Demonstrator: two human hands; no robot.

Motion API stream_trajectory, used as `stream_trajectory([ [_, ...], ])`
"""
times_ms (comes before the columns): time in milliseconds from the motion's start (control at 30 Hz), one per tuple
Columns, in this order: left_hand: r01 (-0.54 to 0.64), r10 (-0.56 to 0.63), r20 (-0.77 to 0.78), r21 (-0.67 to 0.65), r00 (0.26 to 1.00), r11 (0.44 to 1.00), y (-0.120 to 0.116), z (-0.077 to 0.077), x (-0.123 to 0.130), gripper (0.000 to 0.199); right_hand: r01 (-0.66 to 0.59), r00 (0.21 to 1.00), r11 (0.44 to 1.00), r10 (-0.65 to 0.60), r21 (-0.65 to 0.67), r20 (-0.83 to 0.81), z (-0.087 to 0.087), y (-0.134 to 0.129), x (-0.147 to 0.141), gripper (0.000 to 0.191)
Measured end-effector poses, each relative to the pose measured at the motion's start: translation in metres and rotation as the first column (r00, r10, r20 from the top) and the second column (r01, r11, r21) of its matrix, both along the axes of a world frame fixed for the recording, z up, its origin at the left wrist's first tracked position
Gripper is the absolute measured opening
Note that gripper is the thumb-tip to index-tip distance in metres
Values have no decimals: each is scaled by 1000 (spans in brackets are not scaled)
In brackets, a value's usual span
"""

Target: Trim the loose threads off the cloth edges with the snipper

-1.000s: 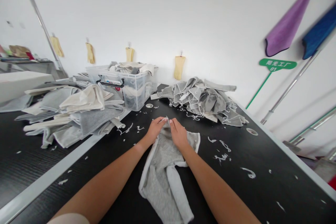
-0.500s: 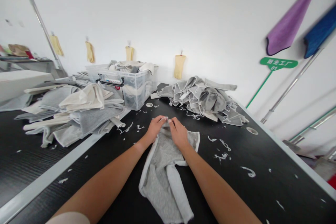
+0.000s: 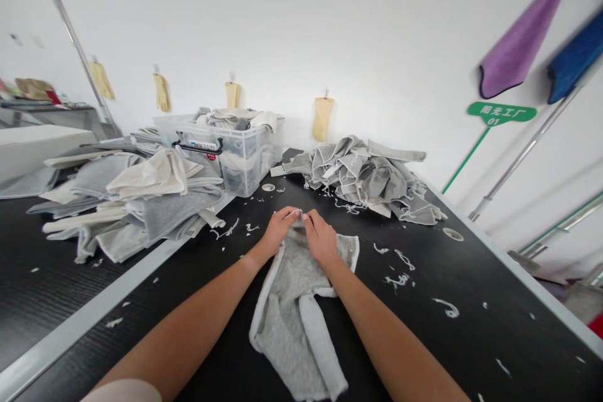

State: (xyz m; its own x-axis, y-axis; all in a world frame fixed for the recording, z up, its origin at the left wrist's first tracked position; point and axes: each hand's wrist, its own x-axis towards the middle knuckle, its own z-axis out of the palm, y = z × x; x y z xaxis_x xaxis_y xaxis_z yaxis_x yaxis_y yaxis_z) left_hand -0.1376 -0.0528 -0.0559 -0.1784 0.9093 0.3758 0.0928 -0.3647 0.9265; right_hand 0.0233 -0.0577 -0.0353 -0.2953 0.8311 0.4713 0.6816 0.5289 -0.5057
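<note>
A grey glove-shaped fabric piece [image 3: 285, 308] with pale seam edges lies on the black table, its long parts pointing toward me. My left hand [image 3: 277, 231] pinches its far edge from the left. Close beside it, my right hand [image 3: 321, 239] grips the same edge from the right, the fingertips of both hands almost meeting. Part of the fabric is hidden under my right hand and forearm.
Beyond my hands is a heap of grey fabric pieces [image 3: 362, 176]. On the left, a stack of grey and cream pieces [image 3: 141, 201] spreads beside a clear plastic bin [image 3: 242, 163]. White thread scraps [image 3: 398, 279] dot the black table [image 3: 424, 352]. Yellow gloves [image 3: 323, 119] hang on the wall.
</note>
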Motion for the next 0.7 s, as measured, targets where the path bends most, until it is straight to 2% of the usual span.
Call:
stream_trajectory([
  [300,-3,3,12,-3,1000,1000,-1,0,0,29,4,1000,1000,-4,-3,14,-1,1,-1,39],
  [700,7,-8,-64,-16,998,1000,0,2,-1,30,14,999,1000,-14,-12,33,0,0,-1,40],
])
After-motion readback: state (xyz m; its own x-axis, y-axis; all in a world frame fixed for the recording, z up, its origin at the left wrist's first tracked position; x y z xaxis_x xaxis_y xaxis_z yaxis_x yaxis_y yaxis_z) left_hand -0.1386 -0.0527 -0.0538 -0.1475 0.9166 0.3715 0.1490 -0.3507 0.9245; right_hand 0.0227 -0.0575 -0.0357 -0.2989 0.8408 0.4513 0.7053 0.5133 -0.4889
